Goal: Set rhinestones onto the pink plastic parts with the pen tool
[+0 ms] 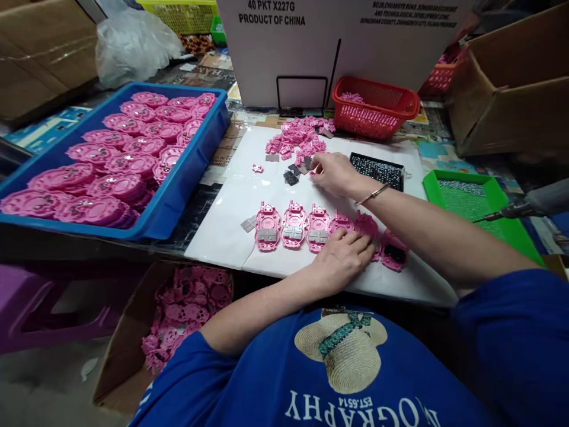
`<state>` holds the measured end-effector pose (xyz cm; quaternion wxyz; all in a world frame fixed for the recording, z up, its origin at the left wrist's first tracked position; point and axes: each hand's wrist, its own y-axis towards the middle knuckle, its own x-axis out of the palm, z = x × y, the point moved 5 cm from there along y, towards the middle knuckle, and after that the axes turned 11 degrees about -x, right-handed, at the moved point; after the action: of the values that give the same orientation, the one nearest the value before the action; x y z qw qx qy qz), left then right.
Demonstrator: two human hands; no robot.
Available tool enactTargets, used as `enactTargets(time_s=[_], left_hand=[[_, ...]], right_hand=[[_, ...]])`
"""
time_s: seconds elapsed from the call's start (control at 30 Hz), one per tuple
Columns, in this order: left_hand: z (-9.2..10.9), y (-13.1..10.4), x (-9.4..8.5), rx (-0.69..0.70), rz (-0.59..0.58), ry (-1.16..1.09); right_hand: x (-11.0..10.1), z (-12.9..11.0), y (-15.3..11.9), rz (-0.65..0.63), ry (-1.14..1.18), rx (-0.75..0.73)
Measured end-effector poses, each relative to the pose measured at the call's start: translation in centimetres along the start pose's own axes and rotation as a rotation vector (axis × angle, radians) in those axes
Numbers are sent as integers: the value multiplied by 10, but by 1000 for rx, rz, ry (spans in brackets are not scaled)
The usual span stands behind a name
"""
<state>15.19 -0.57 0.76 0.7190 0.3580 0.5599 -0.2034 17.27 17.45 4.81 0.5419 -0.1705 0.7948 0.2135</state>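
Pink plastic toy casings (268, 228) lie in a row on the white sheet, several with grey metal plates (293, 232) across their lower part. Over the right half of this row rests my left hand (344, 255), its fingers stretched out flat and partly hiding the casings beneath. One casing (394, 252) at the right end has a dark lower part. Farther back, my right hand (334, 173) has its fingertips pinched at a small dark plate (307, 162). More dark plates (291, 177) lie just left of those fingertips, in front of a heap of small pink parts (297, 137).
A blue tray (178, 201) of stacked pink pieces stands left. Behind are a red basket (373, 121) and white carton (267, 53). At right, a black tray (377, 172) of screws, a green tray (484, 207) and a power screwdriver (533, 198). Below sits a cardboard box (120, 350).
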Motion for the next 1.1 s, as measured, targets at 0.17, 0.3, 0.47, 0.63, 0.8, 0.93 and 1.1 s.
enactTargets(time_s=[0.17,0.3,0.47,0.63,0.8,0.93,1.1], left_hand=[[-1,1,-3,-1,-6,-6],[-1,-3,-4,14,74,13],[3,-6,-13,38,172,40],[28,10,-18,151,128,56],[42,27,1,172,-39,100],[42,28,5,180,-64,104],[42,28,5,181,-64,99]], right_hand=[[-44,4,-63,140,253,-36],[-70,22,-142,283,364,39],[-71,50,-216,383,222,154],[-57,55,-236,352,16,92],[-46,49,-235,328,-108,51],[-40,47,-232,305,-133,32],[-34,51,-229,290,-161,27]])
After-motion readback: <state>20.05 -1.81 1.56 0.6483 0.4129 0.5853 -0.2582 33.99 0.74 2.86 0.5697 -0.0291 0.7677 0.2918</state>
